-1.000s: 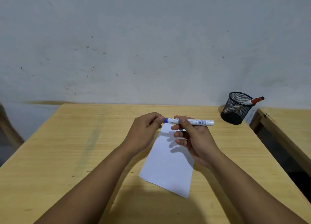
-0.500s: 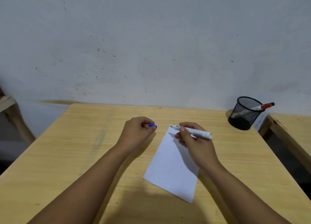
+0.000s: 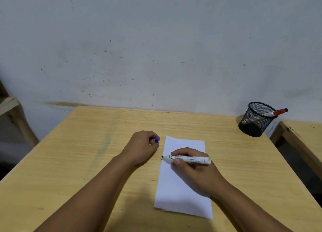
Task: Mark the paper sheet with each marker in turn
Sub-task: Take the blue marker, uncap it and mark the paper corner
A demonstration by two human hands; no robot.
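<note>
Paper sheet (image 3: 181,186) lies flat under your right hand (image 3: 193,169), thin, light and apt to slide. That hand grips the uncapped marker (image 3: 188,159) mid-barrel, nib at the sheet's left edge; your left hand (image 3: 142,147), just left of it, is clenched on the blue cap (image 3: 156,139), so press lightly.

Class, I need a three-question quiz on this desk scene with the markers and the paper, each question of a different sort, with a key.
1. True or false: the marker in the right hand is uncapped.
2. Which hand holds the blue cap? A) left hand B) right hand C) neither
3. Fill in: the red-capped marker stands in the black mesh ____ at the table's far right corner.

Key
1. True; its dark tip is bare, at the left edge of the paper sheet.
2. A
3. cup
</note>
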